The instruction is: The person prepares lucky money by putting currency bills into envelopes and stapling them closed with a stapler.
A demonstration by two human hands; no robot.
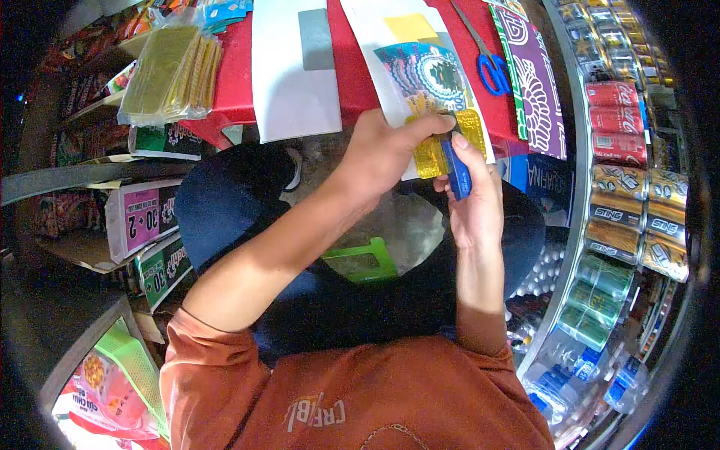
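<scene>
My left hand (382, 150) is closed on a shiny gold strip (429, 159), its thumb reaching to the top of a small blue stapler (458, 174). The fingers of my right hand (478, 187) wrap round that stapler, which lies across the gold strip. Beyond the hands a fan-shaped, pleated blue paper (424, 71) with banknote-like print spreads over a white sheet (367, 30). Where the strip meets the fan is partly hidden by my fingers.
On the red table (236, 82) lie blue-handled scissors (491, 71), a yellow slip (410, 28), another white sheet (292, 105) and a bag of gold strips (161, 79). A green plastic stool (367, 259) is below. Shelves of drink cans (616, 120) stand right.
</scene>
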